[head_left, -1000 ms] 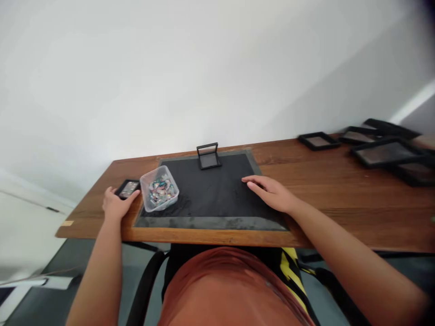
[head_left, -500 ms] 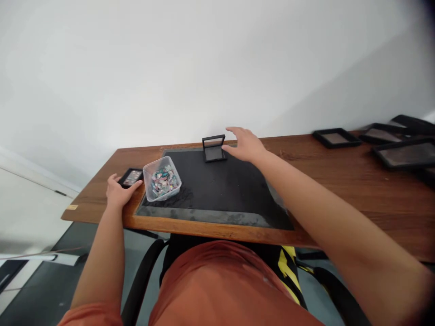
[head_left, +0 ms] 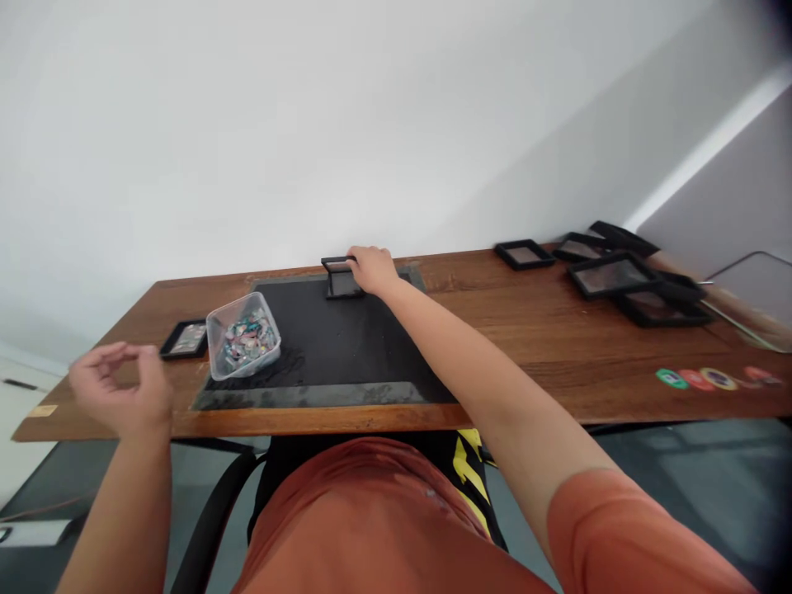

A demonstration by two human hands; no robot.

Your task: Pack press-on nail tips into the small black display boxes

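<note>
1. Across the top of my view stands a pale wall (head_left: 396,124).
2. A brown wooden table (head_left: 525,322) crosses the middle of the frame.
3. A black mat (head_left: 352,338) lies on it, centre-left.
4. At right, I have several dark frames (head_left: 611,275), some overlapping.
5. My left hand (head_left: 120,379), blurred at lower left, has its fingers curled towards the thumb; I can't tell whether the tips meet.
6. A clear tub (head_left: 266,359) of small, shiny, multicoloured pieces sits centre-left, partly on the mat.
7. My right hand (head_left: 373,268), near centre, has bent fingers at the hinged case's top right; I can't tell how firmly they grip.
8. A small black frame (head_left: 187,338) lies just left of the tub.
9. The hinged case (head_left: 342,285) stands open at the mat's far edge, near centre.
10. Round coloured discs (head_left: 718,379) lie lower right.
</note>
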